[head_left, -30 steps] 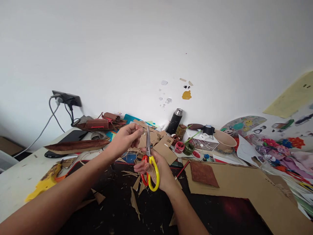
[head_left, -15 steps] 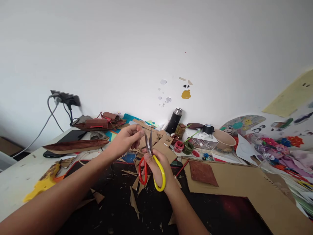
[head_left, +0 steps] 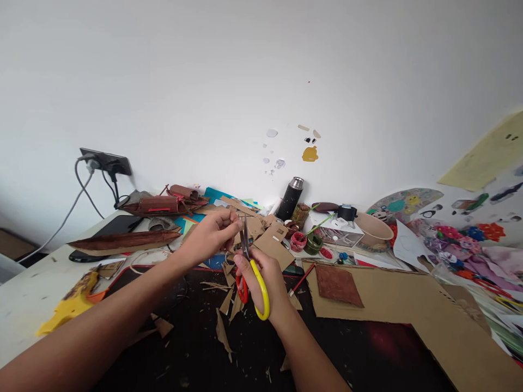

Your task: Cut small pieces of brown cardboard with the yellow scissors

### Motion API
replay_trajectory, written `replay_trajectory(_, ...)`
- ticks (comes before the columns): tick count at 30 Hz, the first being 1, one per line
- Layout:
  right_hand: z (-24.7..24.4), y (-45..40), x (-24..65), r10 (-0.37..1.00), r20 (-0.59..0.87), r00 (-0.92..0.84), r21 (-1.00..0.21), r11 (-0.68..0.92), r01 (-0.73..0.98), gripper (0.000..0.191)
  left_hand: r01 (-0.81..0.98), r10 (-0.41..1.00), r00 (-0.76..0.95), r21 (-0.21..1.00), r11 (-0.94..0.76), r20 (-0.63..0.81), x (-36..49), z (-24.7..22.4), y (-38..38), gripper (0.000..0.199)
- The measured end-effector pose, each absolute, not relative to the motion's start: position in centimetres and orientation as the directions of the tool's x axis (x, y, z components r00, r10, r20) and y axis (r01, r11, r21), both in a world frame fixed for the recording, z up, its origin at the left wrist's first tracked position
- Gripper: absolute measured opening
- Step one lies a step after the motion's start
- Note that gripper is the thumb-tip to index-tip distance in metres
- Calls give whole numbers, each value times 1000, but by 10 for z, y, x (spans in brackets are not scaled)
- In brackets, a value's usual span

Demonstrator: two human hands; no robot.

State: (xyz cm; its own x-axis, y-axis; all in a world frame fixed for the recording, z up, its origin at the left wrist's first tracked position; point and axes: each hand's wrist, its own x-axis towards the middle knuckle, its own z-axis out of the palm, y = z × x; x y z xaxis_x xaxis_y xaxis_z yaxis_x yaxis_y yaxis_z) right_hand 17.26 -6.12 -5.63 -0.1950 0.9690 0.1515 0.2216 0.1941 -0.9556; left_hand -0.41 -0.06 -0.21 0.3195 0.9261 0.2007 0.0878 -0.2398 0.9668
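Note:
In my right hand (head_left: pixel 265 277) is a pair of scissors (head_left: pixel 260 294) with one red and one yellow handle loop. Their blades point up and away, nearly together, with the tips close beside my left fingertips. My left hand (head_left: pixel 214 234) is closed in a pinch just left of the blades. Whatever it pinches is too small or hidden to make out. Below both hands, torn cardboard scraps (head_left: pixel 223 335) lie on the dark mat (head_left: pixel 196 354).
A large cardboard sheet (head_left: pixel 388 294) with a brown painted square (head_left: pixel 339 286) lies right. Paint jars (head_left: pixel 298 241) and a black flask (head_left: pixel 291 198) stand at the back. On the left are a yellow glue gun (head_left: pixel 67 307) and a brown boat-shaped piece (head_left: pixel 122 242).
The scissor blades have come nearly together and turned a little, and the handle loops have drawn closer. My left hand stays pinched in almost the same place. The view has shifted slightly.

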Motion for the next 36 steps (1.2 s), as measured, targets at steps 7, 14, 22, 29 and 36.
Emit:
replay_trajectory(7, -49, -63, 170, 966, 85, -243, -984, 120, 135, 46, 67, 921, 333, 969, -239, 204, -2, 0, -4, 30)
replay_trajectory(14, -49, -64, 166, 954, 46, -297, -999, 48, -1, 51, 90, 918, 334, 963, -256, 213, 0, 2, -6, 31)
replay_trajectory(22, -53, -62, 169, 968, 88, -236, -994, 101, 44, 48, 90, 920, 335, 966, -244, 202, -1, 0, -5, 26)
replay_trajectory(29, -56, -61, 171, 968, 103, -227, -984, 132, 117, 48, 91, 916, 346, 964, -249, 204, -1, -2, -4, 25)
replay_trajectory(36, -54, -62, 171, 971, 98, -217, -979, 134, 155, 49, 102, 917, 342, 962, -253, 205, 1, -3, -5, 25)
